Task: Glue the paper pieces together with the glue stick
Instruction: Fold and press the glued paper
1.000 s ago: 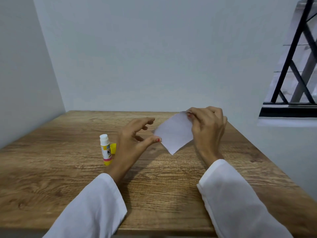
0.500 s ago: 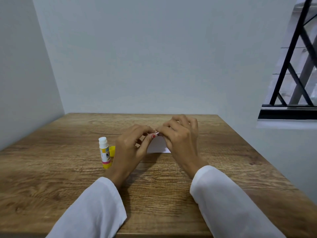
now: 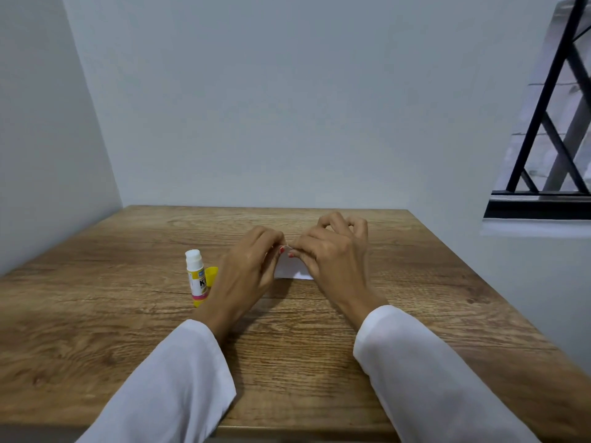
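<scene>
My left hand (image 3: 248, 270) and right hand (image 3: 332, 254) meet at the middle of a wooden table (image 3: 319, 362), each pinching the top of a small white paper (image 3: 292, 270) between thumb and fingertips. The paper sits between my hands, its lower edge at or just above the tabletop. I cannot tell whether it is one sheet or two pressed together. The glue stick (image 3: 196, 278) stands upright just left of my left wrist, uncapped, its yellow cap (image 3: 211, 274) right behind it. So gluing seems underway or nearly finished; pressing, and recapping, look left to do. Walls close in behind and on the left; bare table lies open toward me and to the right.
</scene>
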